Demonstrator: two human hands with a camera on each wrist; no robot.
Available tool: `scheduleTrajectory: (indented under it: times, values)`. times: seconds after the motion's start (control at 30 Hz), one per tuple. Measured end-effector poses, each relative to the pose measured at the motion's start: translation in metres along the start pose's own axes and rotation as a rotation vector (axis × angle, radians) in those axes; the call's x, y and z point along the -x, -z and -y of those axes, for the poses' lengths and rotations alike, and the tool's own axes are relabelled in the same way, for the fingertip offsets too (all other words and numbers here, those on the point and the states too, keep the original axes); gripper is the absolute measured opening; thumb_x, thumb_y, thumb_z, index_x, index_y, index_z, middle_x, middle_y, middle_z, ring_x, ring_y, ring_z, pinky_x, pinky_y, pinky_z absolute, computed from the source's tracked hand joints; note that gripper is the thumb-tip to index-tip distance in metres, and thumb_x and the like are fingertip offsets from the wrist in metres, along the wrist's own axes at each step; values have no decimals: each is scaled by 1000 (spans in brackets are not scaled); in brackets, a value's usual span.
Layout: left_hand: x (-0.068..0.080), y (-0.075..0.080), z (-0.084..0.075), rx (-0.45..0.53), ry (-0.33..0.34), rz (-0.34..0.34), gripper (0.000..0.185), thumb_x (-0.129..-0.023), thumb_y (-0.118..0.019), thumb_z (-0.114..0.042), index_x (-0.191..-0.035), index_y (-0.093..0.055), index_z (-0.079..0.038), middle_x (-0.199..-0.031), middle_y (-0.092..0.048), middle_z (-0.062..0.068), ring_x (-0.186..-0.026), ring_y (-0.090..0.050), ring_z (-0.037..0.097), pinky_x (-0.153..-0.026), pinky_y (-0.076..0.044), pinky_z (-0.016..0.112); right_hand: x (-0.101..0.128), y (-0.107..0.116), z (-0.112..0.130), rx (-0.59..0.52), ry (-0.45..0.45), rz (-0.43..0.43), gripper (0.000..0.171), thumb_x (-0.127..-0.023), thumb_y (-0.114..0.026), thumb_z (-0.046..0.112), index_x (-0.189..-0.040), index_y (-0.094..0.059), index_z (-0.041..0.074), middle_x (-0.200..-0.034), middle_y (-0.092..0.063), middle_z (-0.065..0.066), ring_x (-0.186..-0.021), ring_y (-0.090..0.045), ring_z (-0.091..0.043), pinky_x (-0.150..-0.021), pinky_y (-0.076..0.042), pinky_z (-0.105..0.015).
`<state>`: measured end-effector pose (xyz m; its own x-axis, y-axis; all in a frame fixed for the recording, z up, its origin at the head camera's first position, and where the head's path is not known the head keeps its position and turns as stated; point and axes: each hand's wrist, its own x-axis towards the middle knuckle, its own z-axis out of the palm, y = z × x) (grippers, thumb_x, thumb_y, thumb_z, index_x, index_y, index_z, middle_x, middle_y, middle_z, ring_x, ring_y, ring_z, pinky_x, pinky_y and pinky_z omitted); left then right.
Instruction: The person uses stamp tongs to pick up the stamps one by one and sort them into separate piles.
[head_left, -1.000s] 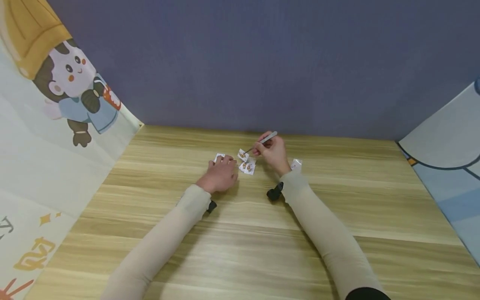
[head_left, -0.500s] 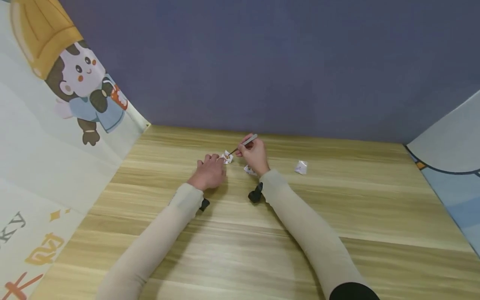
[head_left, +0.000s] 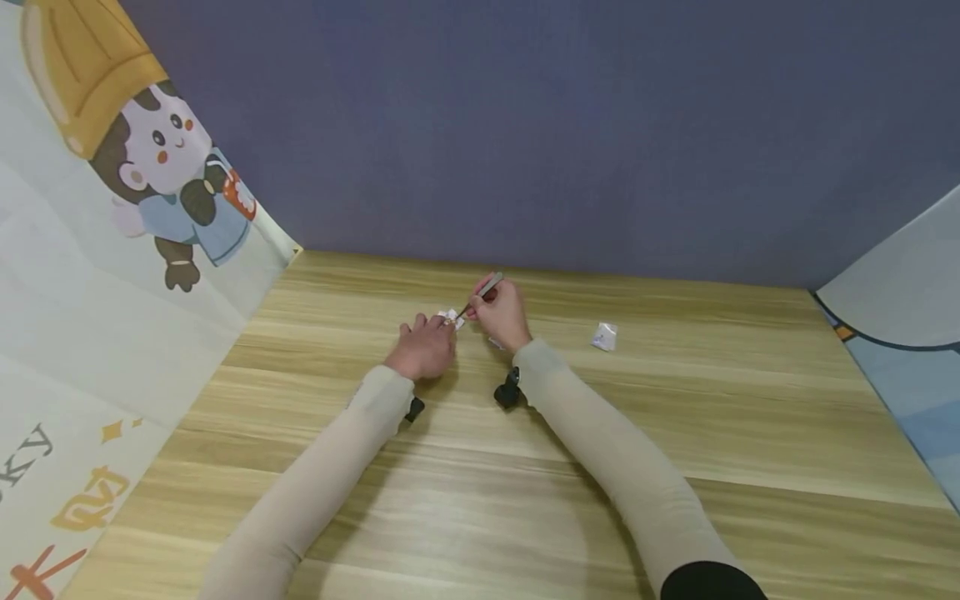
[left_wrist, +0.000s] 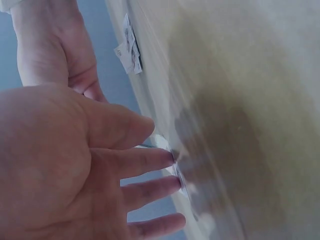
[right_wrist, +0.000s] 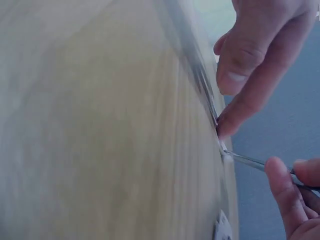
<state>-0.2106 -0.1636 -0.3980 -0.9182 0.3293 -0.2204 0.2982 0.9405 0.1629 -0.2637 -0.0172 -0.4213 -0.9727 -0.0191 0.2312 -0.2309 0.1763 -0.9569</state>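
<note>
My right hand (head_left: pixel 501 317) pinches metal tweezers (right_wrist: pixel 250 161) between thumb and fingers. The tweezers' tip meets small white printed paper pieces (head_left: pixel 452 316), which look like stickers, at the left hand's fingertips. With fingers extended, my left hand (head_left: pixel 423 348) rests its fingertips on these pieces, covering part of them. In the left wrist view, a piece's edge (left_wrist: pixel 182 187) shows beneath the fingertips. More printed pieces (left_wrist: pixel 129 47) lie on the table by the right wrist, mostly hidden behind that hand in the head view.
A small shiny white packet (head_left: pixel 604 337) lies to the right on the wood-grain table (head_left: pixel 480 508). A dark blue-grey panel (head_left: pixel 525 142) stands behind the table's far edge. Cartoon-printed sheets (head_left: pixel 97 333) flank the sides.
My right hand has moved left, bringing one printed piece with the tweezers from the small group to the piece at my left hand. Left fingertips now cover more of them. The head view has shifted slightly.
</note>
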Motion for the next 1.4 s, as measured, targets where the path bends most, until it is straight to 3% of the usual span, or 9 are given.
scheduleTrajectory:
  times: [0.23, 0.43, 0.57, 0.77, 0.9, 1.07, 1.4]
  values:
    - [0, 3, 3, 20, 6, 36, 51, -100, -38, -26, -146, -34, -4, -151, -29, 10, -131, -25, 35, -100, -23, 58, 1, 24, 6, -20, 15, -24, 9, -87, -61, -6, -86, -56, 2, -77, -63, -15, -69, -66, -31, -65, -54, -45]
    - [0, 5, 2, 46, -8, 25, 50, -99, -37, -22, -146, -34, -4, -152, -25, 11, -135, -21, 35, -102, -21, 58, 3, 55, 7, 39, 49, 2, 9, -87, -63, -3, -94, -57, -1, -81, -65, -16, -73, -66, -31, -67, -54, -47]
    - [0, 4, -7, 50, -56, 7, 50, -99, -39, -23, -145, -36, -6, -152, -25, 11, -136, -19, 34, -103, -21, 57, 5, 77, 3, 103, 23, 34, 17, -87, -65, 0, -101, -56, -5, -86, -66, -16, -76, -66, -27, -67, -54, -39]
    - [1, 1, -22, 77, -160, 7, 48, -99, -41, -23, -145, -37, -10, -151, -28, 7, -136, -22, 31, -103, -21, 54, 9, 101, -1, 245, 30, 107, 14, -85, -70, 10, -93, -60, 4, -86, -66, -10, -80, -65, -21, -70, -53, -33]
    - [0, -2, -28, 79, -234, 35, 46, -101, -40, -22, -146, -37, -14, -152, -27, 4, -137, -21, 28, -104, -19, 58, 12, 110, -2, 282, 50, 182, 12, -84, -72, 10, -90, -62, 6, -85, -65, -8, -78, -64, -21, -70, -52, -34]
    - [-1, -6, -36, 66, -334, 56, 43, -102, -39, -23, -144, -41, -16, -151, -30, 3, -136, -23, 29, -101, -22, 57, 13, 116, -7, 300, 75, 202, 12, -83, -72, 9, -91, -63, 5, -85, -65, -7, -77, -63, -21, -70, -51, -34]
    - [-4, -11, -45, 20, -324, 64, 43, -102, -39, -27, -144, -42, -18, -151, -31, 2, -136, -23, 26, -98, -26, 49, 18, 121, -8, 313, 51, 182, 12, -82, -72, 5, -90, -63, 4, -85, -65, -9, -81, -64, -23, -76, -51, -34]
